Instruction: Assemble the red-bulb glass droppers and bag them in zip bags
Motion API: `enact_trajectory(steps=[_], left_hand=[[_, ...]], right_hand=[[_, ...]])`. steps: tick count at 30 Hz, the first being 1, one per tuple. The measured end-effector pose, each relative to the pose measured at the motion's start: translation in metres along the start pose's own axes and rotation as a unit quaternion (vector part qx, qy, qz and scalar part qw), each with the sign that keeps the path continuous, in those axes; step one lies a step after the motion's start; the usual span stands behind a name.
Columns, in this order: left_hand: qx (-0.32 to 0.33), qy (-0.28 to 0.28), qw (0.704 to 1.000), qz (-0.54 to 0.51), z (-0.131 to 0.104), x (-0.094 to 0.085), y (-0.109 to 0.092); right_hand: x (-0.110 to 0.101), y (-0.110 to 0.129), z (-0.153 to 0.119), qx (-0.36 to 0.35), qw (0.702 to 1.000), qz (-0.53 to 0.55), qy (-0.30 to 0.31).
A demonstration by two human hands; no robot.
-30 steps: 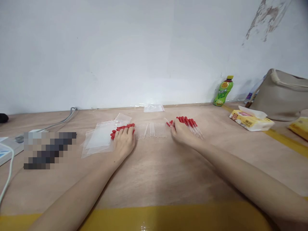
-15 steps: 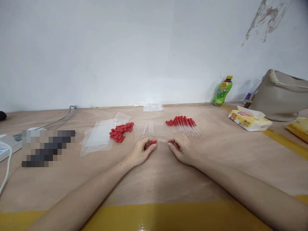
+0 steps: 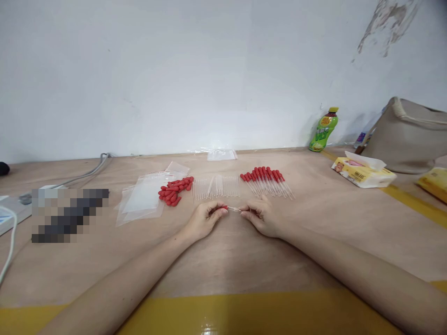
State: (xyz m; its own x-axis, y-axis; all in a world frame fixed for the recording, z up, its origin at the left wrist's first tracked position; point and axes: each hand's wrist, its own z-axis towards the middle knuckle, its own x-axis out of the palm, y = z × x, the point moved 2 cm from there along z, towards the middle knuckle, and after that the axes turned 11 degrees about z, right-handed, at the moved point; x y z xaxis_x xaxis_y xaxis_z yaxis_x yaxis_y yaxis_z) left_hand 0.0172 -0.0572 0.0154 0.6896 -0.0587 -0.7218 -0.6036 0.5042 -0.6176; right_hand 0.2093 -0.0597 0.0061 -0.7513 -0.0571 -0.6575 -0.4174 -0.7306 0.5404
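My left hand [image 3: 206, 218] pinches a red rubber bulb [image 3: 225, 207], mostly hidden by the fingers. My right hand [image 3: 261, 216] is closed on a thin clear tube [image 3: 233, 209], whose left end meets the bulb's mouth; how far it sits inside is too small to tell. Beyond my hands lies a row of clear tubes [image 3: 230, 187]. Several loose red bulbs [image 3: 172, 197] are heaped to its left. On its right, several tubes with red bulbs on their ends [image 3: 267, 179] lie side by side.
Flat clear bags [image 3: 143, 195] lie left of the loose bulbs, and another bag [image 3: 221, 155] is by the wall. A green bottle [image 3: 323, 131], tissue pack [image 3: 363, 174] and beige bag [image 3: 408, 137] stand at right. A cable [image 3: 84, 175] runs along the left.
My right hand has moved slightly left with the tube, and the gap between tube and red bulb has closed. My left hand has barely moved.
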Motion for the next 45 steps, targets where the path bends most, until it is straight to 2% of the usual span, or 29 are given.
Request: enact_trajectory(steps=[7, 10, 12, 15, 19, 28, 39, 45], left_hand=[[0.022, 0.038, 0.999, 0.017, -0.004, 0.001, -0.003], [0.046, 0.066, 0.996, 0.05, -0.005, 0.003, -0.003], [0.052, 0.068, 0.994, 0.068, -0.005, 0.004, -0.003], [0.036, 0.046, 0.995, 0.084, -0.002, 0.004, -0.001], [-0.002, 0.011, 0.998, 0.066, 0.001, 0.002, 0.004], [0.006, -0.001, 0.997, 0.072, -0.002, 0.0, -0.001], [0.052, -0.009, 0.993, 0.102, -0.005, 0.001, -0.003], [0.049, -0.008, 0.993, 0.108, -0.004, 0.001, 0.001]], right_hand=[[-0.014, 0.001, 0.005, 0.028, 0.997, -0.036, 0.068], [-0.016, 0.005, 0.005, 0.006, 0.992, -0.082, 0.097], [-0.013, 0.006, 0.004, -0.02, 0.989, -0.117, 0.089], [-0.007, 0.005, 0.003, -0.046, 0.991, -0.124, 0.031], [-0.004, 0.002, 0.002, -0.027, 0.996, -0.08, -0.028], [0.0, 0.001, 0.002, -0.053, 0.997, -0.053, -0.035], [0.009, 0.003, 0.004, -0.057, 0.996, -0.072, 0.008], [0.008, 0.006, 0.008, -0.039, 0.994, -0.096, 0.034]])
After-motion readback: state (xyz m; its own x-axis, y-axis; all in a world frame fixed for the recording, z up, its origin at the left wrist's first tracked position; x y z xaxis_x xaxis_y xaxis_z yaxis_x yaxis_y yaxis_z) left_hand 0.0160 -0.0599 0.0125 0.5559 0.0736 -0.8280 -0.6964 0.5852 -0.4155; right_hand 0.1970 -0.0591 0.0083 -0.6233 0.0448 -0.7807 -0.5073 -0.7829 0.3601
